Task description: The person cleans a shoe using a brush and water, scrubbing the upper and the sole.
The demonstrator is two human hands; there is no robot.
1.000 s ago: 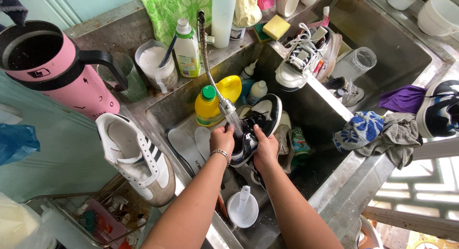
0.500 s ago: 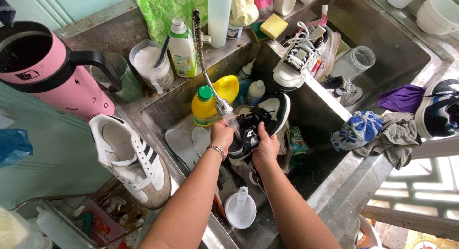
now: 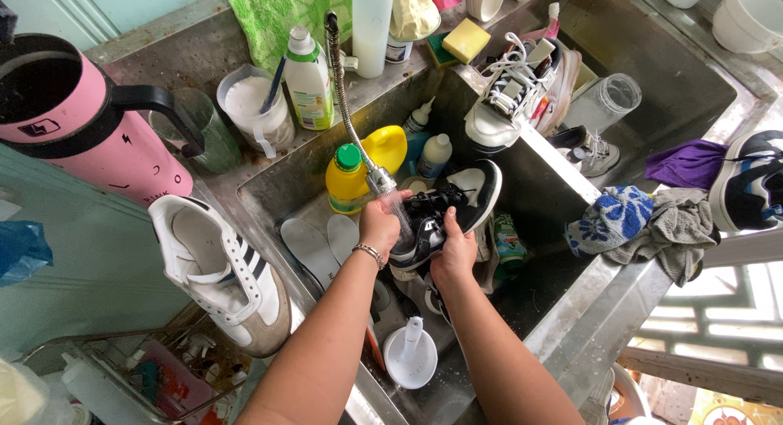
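Both my hands hold a black-and-white sneaker point(image 3: 457, 201) over the steel sink point(image 3: 538, 180), under water running from a flexible spray faucet point(image 3: 379, 180). My left hand point(image 3: 382, 223) grips the shoe's near side just below the spray head, a bracelet on its wrist. My right hand point(image 3: 454, 254) clasps the shoe from the right and below. The shoe's toe points away from me, up and to the right. Two white insoles point(image 3: 314, 245) lie on the sink floor to the left.
A yellow bottle with a green cap point(image 3: 355, 176) stands behind the faucet. A white sneaker point(image 3: 220, 270) rests on the left rim beside a pink jug point(image 3: 90, 123). More sneakers point(image 3: 518, 95) sit on the divider and at right point(image 3: 750, 184); rags point(image 3: 644, 225) drape the rim. A white brush point(image 3: 412, 356) lies below.
The shoe has shifted slightly up and to the right under the spray. My left hand has moved up closer to the spray head.
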